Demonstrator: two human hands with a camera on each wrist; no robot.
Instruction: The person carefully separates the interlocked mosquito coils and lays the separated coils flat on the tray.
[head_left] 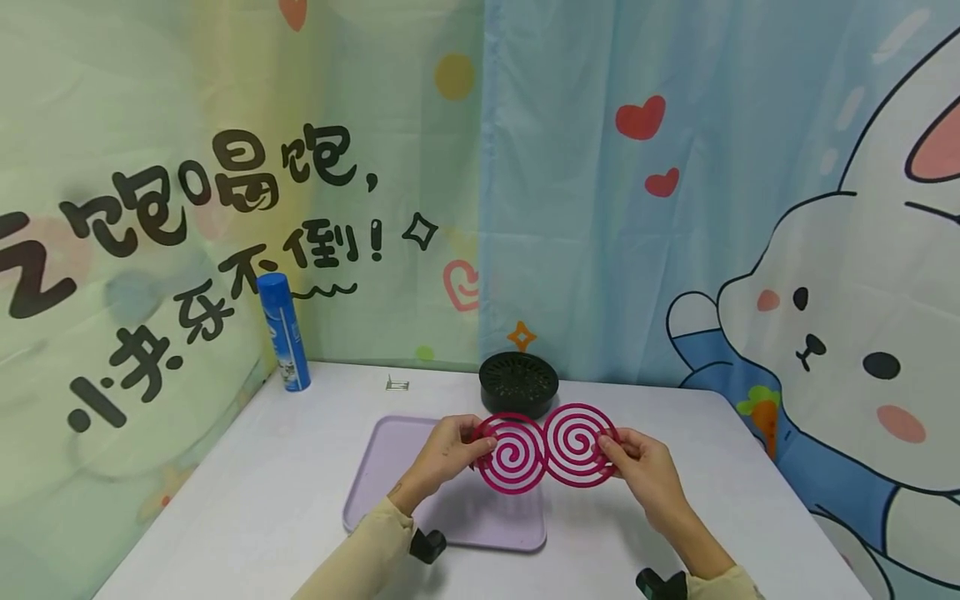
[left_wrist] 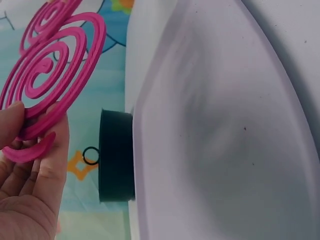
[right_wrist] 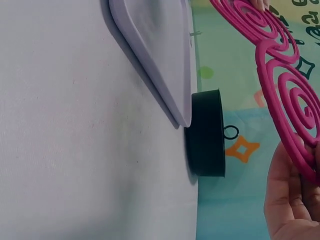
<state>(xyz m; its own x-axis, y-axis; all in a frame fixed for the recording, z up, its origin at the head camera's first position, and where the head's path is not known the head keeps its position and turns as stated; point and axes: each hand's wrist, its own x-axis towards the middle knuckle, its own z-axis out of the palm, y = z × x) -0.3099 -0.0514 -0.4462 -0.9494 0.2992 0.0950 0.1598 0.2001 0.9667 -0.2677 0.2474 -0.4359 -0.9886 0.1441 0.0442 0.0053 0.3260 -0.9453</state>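
Note:
Two pink mosquito coils, a left one (head_left: pixel 513 455) and a right one (head_left: pixel 578 445), are held up side by side, their rims meeting in the middle. My left hand (head_left: pixel 453 450) pinches the outer edge of the left coil between thumb and fingers. On the other side, my right hand (head_left: pixel 651 473) pinches the outer edge of the right coil. Both coils face the head camera above the table, partly over a lilac tray (head_left: pixel 381 477). In the left wrist view, the left coil's outer end (left_wrist: pixel 32 151) curls past the fingers.
Behind the coils stands a round black tin (head_left: pixel 517 387) with a perforated lid and a small ring. A small metal stand (head_left: pixel 397 385) lies at the table's back edge. At the back left corner stands a blue spray can (head_left: pixel 284 333). Printed curtains (head_left: pixel 570 275) hang behind the white table (head_left: pixel 247 500).

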